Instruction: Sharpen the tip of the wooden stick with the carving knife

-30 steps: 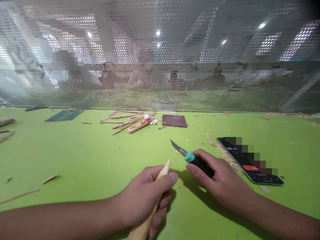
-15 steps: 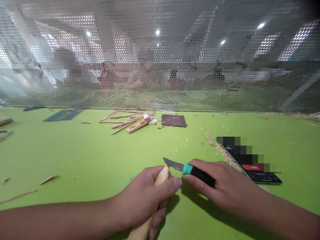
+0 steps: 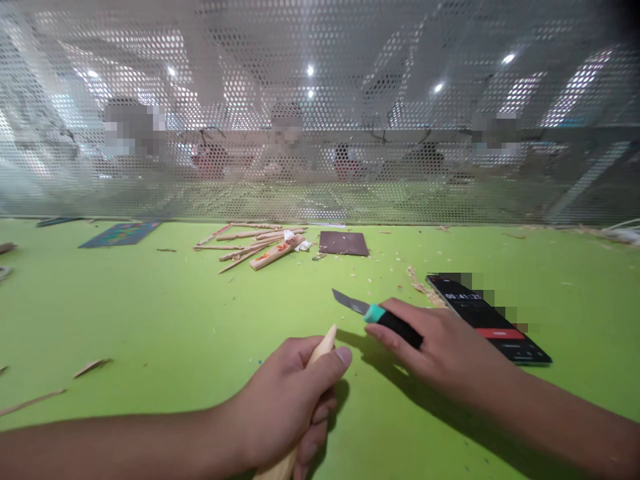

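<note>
My left hand is wrapped round a pale wooden stick, whose tapered tip points up and away past my thumb. The stick's lower end leaves the bottom of the view. Closed on the black handle of a carving knife with a teal collar, my right hand is right of the stick. The knife's angled blade points left, above the stick's tip and apart from it.
A phone lies beyond my right hand, with wood shavings beside it. Farther back are thin wooden sticks, a dark brown sheet and a patterned mat. A perforated screen borders the green table; people sit behind it.
My right hand has lifted the knife up and away from the stick's tip, which the blade was close against. My left hand keeps its hold on the stick.
</note>
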Action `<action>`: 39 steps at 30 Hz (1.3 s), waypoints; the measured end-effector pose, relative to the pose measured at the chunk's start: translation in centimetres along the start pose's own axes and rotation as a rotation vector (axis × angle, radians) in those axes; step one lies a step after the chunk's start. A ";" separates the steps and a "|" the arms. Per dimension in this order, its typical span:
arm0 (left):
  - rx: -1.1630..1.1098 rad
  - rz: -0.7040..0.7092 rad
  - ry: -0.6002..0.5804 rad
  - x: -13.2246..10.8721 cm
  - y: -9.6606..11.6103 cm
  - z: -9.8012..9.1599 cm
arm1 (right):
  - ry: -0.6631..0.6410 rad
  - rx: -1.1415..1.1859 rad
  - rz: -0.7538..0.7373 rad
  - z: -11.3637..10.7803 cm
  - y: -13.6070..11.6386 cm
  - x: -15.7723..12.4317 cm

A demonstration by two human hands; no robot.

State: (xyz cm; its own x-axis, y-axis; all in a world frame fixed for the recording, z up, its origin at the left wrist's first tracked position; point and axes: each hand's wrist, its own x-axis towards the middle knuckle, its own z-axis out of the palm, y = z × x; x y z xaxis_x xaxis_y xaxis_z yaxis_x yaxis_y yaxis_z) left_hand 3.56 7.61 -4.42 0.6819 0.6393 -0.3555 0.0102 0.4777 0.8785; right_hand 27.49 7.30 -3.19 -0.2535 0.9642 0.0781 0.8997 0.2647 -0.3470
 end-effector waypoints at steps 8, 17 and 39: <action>0.026 0.016 -0.019 -0.1 -0.3 -0.3 | -0.122 0.122 -0.174 -0.3 -1.3 -0.8; 0.005 0.030 0.029 -0.1 0.2 0.4 | -0.031 0.031 -0.049 -0.1 -0.4 -0.1; -0.018 0.047 -0.224 0.4 -0.4 -1.0 | -0.108 0.186 -0.280 -0.2 -1.8 -1.1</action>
State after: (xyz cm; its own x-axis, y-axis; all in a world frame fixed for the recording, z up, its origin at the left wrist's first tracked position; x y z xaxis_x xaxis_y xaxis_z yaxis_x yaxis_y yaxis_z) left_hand 3.06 8.29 -5.25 0.8269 0.5122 -0.2322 -0.0375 0.4622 0.8860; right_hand 26.23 5.81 -2.49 -0.5259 0.8448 0.0982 0.7126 0.5008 -0.4913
